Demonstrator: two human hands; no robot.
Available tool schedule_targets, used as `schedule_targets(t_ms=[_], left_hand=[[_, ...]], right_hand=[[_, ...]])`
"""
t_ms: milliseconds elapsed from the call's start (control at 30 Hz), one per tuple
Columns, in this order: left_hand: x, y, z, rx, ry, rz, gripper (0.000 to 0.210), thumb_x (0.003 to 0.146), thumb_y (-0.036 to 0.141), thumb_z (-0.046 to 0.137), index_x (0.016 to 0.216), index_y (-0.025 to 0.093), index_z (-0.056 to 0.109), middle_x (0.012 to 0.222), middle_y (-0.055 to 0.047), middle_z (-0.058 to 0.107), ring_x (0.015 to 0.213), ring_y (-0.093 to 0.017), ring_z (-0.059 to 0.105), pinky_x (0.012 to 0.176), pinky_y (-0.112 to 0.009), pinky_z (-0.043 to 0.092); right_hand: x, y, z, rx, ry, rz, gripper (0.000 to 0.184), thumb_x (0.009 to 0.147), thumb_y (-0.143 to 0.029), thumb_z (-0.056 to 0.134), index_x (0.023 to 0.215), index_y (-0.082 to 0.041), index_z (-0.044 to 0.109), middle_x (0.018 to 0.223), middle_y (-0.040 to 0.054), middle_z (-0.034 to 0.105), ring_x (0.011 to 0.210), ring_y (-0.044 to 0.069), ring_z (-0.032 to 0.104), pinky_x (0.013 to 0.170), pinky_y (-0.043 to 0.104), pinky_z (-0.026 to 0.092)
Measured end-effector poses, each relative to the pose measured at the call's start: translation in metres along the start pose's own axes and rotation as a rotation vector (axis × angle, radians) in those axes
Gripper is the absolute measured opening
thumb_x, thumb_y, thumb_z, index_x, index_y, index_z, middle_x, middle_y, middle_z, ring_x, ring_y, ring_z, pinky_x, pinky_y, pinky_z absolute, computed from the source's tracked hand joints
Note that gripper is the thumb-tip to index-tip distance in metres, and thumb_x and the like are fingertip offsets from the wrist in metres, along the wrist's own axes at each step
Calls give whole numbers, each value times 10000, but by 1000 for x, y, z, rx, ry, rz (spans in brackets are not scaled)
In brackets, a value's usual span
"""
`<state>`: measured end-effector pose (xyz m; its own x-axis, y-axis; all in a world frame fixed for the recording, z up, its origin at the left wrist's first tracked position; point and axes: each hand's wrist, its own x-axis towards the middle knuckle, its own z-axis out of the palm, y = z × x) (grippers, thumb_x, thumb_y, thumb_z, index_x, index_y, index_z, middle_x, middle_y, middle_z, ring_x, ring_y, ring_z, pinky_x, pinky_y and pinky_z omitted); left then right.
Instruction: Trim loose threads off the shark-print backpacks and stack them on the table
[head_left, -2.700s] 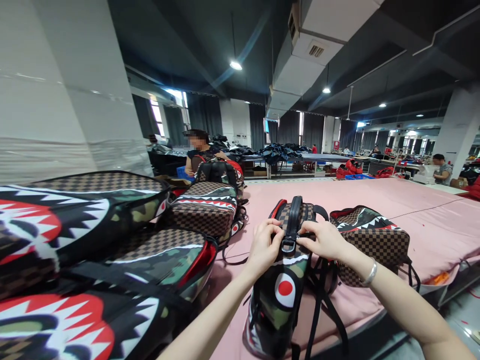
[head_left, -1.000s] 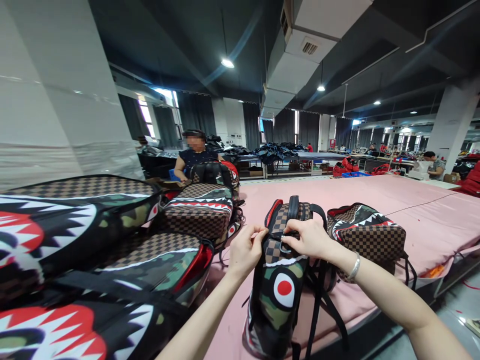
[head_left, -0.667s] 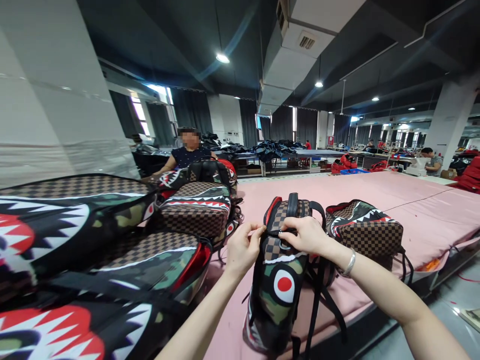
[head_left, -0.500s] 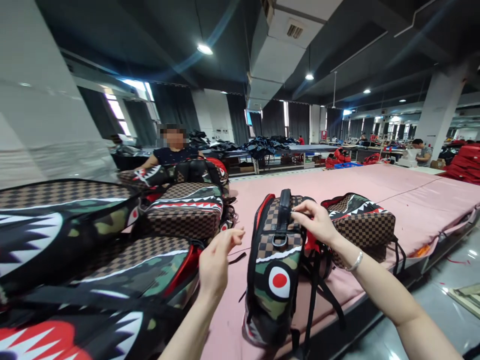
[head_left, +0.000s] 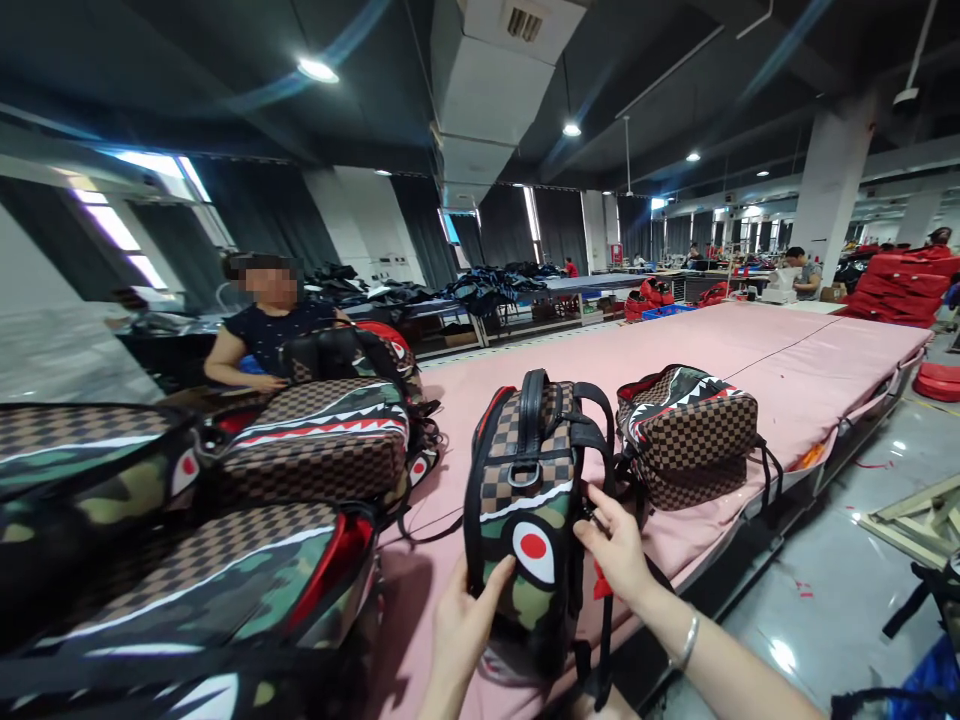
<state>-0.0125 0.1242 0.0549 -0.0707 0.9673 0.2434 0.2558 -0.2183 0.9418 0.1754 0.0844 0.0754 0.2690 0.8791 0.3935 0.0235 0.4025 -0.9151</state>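
Observation:
A backpack (head_left: 551, 610) with brown-black checks, camouflage and a red-and-white eye stands upright on the pink-covered table. My left hand (head_left: 472, 630) grips its lower left side, thumb lying on the camouflage below the eye and the other fingers hidden behind the edge. At the right side, my right hand (head_left: 622, 550) has thumb and fingertips drawn together on a small dark part by the strap edge, too hidden to name. The black top handle (head_left: 532, 415) sticks up free. Black straps hang down on the right, by a small red tag (head_left: 600, 582).
Another checked backpack (head_left: 686, 440) lies to the right on the pink table (head_left: 757, 350). Several similar backpacks (head_left: 300, 440) are heaped at the left. A co-worker (head_left: 262, 325) sits behind that heap. The table's edge runs along the right, above a shiny floor.
My left hand has come from the air onto the backpack's left side. My right hand has left the top handle and moved down to the right side. The view has turned right.

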Motion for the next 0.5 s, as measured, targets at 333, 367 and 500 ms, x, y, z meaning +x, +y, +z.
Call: schedule_targets(t_ms=[333,367,500], left_hand=[[-40,1,22,-942,217,-392,337,760,299,623,1085,209,615,978,-44,709,871,-199,666,776,-293,539],[-44,-5,19,-1021,242,-430,302,801,277,570,1090,206,619,967,-49,713,876,-193,666,784,-286,535],[-66,-45,6,-1198,281,-578,314,870,201,416,1099,216,631,860,-44,732,855,-180,674,756,-246,537]], right_hand=[[0,-46,49,-181,-332,-236,325,742,-280,602,1040,-160,653,667,-2,645,538,115,548,521,200,453],[-2,-50,52,-216,-399,-270,372,737,-266,602,1093,-162,632,722,12,674,581,130,586,559,208,472],[-18,-52,64,-354,-657,-348,574,740,-230,570,1299,-159,462,985,75,694,824,189,659,731,246,502]])
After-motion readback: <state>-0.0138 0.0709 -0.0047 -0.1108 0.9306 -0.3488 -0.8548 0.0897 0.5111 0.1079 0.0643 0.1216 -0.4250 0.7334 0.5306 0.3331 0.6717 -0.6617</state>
